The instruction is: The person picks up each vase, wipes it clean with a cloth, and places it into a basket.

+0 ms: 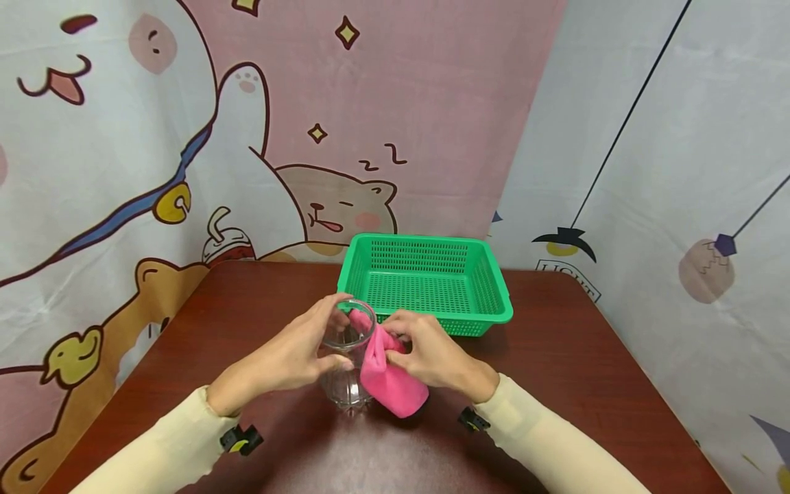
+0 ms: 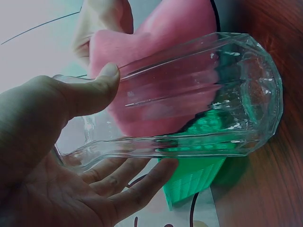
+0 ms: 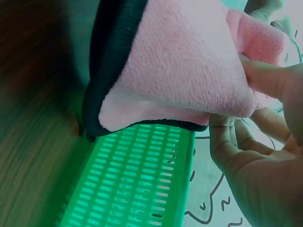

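Note:
A clear glass jar [image 1: 347, 387] with ribbed sides stands at the middle of the table, mouth up. My left hand [image 1: 296, 346] grips it near the top, thumb on the near side and fingers round the far side. In the left wrist view the jar [image 2: 189, 99] spans the picture, thumb pressed to its wall. My right hand [image 1: 432, 350] pinches a pink cloth [image 1: 391, 384] with dark edging, held against the jar's right side. One end of the cloth shows at the jar's mouth. In the right wrist view the cloth [image 3: 175, 61] hangs folded from the fingers.
A green plastic basket [image 1: 494, 312] with slotted walls sits behind the hands, near the table's back edge. The dark red-brown table [image 1: 555, 384] reaches to both sides. A printed curtain [image 1: 432, 103] with cartoon animals hangs behind it.

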Tool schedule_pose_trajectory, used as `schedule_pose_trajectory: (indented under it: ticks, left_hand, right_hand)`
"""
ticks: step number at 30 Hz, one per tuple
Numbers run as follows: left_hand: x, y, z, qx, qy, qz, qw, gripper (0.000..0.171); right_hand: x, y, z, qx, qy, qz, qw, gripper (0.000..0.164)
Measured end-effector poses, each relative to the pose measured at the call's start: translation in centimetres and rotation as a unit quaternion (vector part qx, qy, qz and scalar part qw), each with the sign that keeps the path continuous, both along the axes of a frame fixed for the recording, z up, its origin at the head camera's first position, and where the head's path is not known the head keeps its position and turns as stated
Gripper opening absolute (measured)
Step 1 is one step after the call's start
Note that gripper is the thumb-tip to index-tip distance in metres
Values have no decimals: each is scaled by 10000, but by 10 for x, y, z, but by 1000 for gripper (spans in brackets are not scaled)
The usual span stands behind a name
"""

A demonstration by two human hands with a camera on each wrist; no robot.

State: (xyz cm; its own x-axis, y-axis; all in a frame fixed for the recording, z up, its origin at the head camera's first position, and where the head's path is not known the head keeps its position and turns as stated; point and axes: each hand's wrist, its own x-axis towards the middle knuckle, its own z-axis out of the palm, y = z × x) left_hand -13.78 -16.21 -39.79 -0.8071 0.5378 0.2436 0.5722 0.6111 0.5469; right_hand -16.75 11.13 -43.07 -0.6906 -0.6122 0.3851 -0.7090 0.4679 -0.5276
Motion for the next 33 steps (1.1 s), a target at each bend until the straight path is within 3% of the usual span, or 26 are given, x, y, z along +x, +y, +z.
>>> schedule_pose_trajectory:
  ticks: [6, 17, 27, 33]
  left_hand:
    - [0, -1, -1, -49, 86, -7, 10000, 104]
    - [0, 0, 0, -18, -6, 2, 10000, 105]
    - [1, 0, 2, -25, -135, 50, 9999, 104]
    - [1, 0, 1, -30, -148, 49, 9999, 105]
  right_hand:
    - [-2, 2, -4, 367, 99, 75, 9993, 19]
    - [-6, 5, -14, 1138, -198, 182, 9931, 19]
    - [-11, 4, -26, 1306, -171, 426, 9904, 11]
    - [-14, 2, -33, 1450, -30, 438, 9885, 21]
